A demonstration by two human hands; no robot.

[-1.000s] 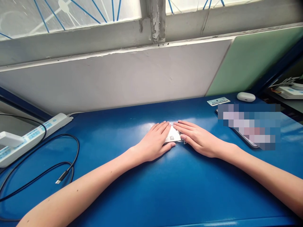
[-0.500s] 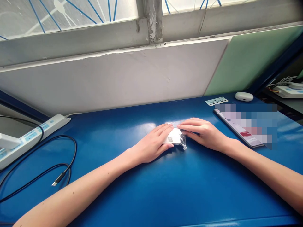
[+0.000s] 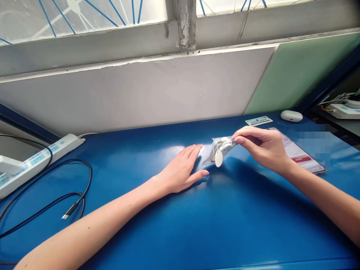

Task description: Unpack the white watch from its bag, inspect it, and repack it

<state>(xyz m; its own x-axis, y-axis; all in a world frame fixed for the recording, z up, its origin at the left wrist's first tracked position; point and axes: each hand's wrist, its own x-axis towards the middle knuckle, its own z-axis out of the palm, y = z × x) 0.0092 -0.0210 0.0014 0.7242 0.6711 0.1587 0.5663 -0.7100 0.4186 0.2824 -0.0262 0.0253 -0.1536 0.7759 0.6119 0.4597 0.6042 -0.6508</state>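
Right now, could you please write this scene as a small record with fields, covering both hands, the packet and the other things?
Left hand: palm down at the blue table, beside the packet; contact unclear
Right hand: fingers pinching the packet's right end
Packet: transparent, tilted, right end raised
Left side: power strip, black cable
Right side: phone, card, white case

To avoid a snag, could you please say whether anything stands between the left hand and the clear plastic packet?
Nothing visible does; the right hand pinches the clear plastic packet beside the left hand.
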